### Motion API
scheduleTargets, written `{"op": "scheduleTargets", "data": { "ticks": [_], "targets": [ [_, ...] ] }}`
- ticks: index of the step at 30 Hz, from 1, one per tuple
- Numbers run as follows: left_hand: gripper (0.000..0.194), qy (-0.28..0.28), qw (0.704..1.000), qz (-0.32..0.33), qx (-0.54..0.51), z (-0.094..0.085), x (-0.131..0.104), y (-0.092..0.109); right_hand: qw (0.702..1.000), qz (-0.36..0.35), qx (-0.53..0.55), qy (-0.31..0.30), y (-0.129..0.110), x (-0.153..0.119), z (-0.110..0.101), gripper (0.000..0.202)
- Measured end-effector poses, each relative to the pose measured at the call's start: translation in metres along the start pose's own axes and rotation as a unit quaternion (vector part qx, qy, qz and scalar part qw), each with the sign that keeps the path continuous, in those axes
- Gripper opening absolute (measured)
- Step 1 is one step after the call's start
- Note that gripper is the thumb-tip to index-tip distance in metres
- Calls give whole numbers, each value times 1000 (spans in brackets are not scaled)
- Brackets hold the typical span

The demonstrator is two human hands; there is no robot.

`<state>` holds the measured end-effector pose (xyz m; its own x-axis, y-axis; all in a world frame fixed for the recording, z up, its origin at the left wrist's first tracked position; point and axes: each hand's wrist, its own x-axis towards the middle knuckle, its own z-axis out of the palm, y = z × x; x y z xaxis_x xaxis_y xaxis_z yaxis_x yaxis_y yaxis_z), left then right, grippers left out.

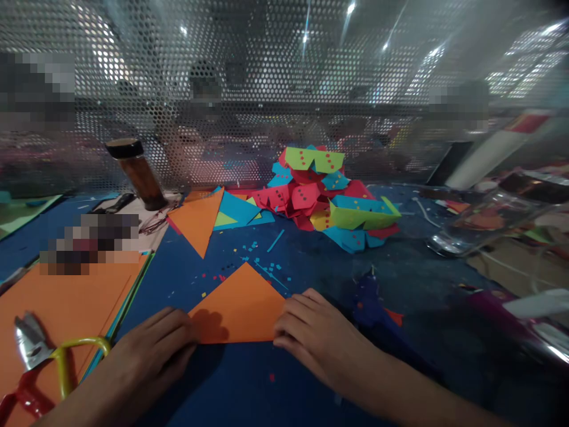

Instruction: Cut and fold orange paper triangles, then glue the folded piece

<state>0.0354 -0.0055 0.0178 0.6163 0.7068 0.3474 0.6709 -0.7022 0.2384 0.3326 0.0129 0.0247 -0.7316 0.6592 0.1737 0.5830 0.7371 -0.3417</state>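
An orange paper triangle [242,308] lies on the blue tabletop [249,385], its point away from me and its long edge toward me. My left hand [155,344] closes over the left corner of the paper, fingers curled together. At the right corner, my right hand [306,329] has its fingers closed on the paper, thumb low by the near edge. Both covered corners are hidden. Beyond the triangle, small blue, red and yellow paper bits [267,267] are scattered. A loose orange paper piece [198,219] rests over blue paper farther back.
Scissors [33,350] with red and yellow handles lie on stacked orange sheets [98,290] at left. A brown jar [142,178] stands behind. Folded, punched coloured papers [311,196] are heaped at back centre, before a perforated metal panel [249,118]. A clear jar [493,213] is at right.
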Motion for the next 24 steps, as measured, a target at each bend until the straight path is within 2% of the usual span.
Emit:
{"op": "scheduleTargets", "data": {
  "ticks": [19, 24],
  "targets": [
    [26, -42, 997, -15, 68, -10, 2, 3, 1000, -9, -8, 6, 2, 0, 3, 5],
    [23, -48, 996, -20, 68, -8, -1, -1, 1000, -8, -18, 1, 3, -1, 4, 7]
  ]
}}
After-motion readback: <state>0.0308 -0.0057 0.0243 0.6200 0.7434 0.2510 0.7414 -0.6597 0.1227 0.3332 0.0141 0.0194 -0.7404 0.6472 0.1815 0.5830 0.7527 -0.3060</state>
